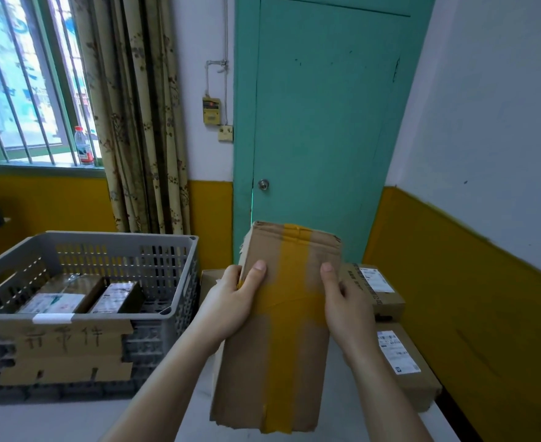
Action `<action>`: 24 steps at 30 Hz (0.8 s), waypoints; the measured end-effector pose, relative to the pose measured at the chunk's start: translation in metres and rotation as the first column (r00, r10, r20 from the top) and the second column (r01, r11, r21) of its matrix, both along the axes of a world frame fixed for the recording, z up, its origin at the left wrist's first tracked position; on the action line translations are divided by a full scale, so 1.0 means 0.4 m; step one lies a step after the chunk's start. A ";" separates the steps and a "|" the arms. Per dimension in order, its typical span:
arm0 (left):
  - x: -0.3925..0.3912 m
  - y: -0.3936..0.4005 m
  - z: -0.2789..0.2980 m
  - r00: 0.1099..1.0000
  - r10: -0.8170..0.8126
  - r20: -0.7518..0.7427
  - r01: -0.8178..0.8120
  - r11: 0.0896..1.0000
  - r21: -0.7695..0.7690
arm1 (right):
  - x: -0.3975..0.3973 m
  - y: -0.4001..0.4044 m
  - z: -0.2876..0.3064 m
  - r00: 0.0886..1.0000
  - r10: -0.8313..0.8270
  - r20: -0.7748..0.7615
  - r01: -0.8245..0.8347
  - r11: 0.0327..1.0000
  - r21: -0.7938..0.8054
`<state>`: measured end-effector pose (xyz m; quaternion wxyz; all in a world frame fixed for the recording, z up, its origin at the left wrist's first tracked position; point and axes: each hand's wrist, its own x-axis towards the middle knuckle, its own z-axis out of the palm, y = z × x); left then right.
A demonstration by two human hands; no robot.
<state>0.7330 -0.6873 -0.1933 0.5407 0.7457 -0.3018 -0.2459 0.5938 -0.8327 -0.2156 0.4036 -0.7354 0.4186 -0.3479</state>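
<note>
Forearms came up from the bottom of my view, and between them I had the taped parcel up off the table, its far end tipped toward the green door. Left hand gripped the left edge, thumb flat on the brown face and fingers curled behind. Right hand matched it on the right edge, thumb on top, though its fingers were hidden behind the cardboard. Only yellow tape showed on the face toward me, no label, so I judged this one was mid-check and not yet sorted.

Over on my left, the grey crate already carried two packages, lying side by side on its floor. That much looked done. On my right, two labelled boxes lay on the table just behind the right hand, apparently waiting. By my reckoning the work was in its early-to-middle stretch: find this parcel's label, place it, then take those two.
</note>
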 end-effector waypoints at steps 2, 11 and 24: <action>0.011 0.009 -0.003 0.997 -0.069 -0.034 0.067 0.997 -0.037 | -0.008 -0.004 -0.006 0.998 0.048 0.031 -0.048 0.999 0.014; 0.024 0.008 -0.028 1.000 0.003 0.022 -0.001 0.995 -0.102 | -0.020 0.005 0.008 0.981 0.170 0.099 -0.166 0.985 -0.040; 0.034 0.034 -0.059 0.977 -0.206 -0.055 0.185 0.948 -0.259 | -0.026 0.005 0.013 0.895 0.362 0.260 -0.403 0.906 0.127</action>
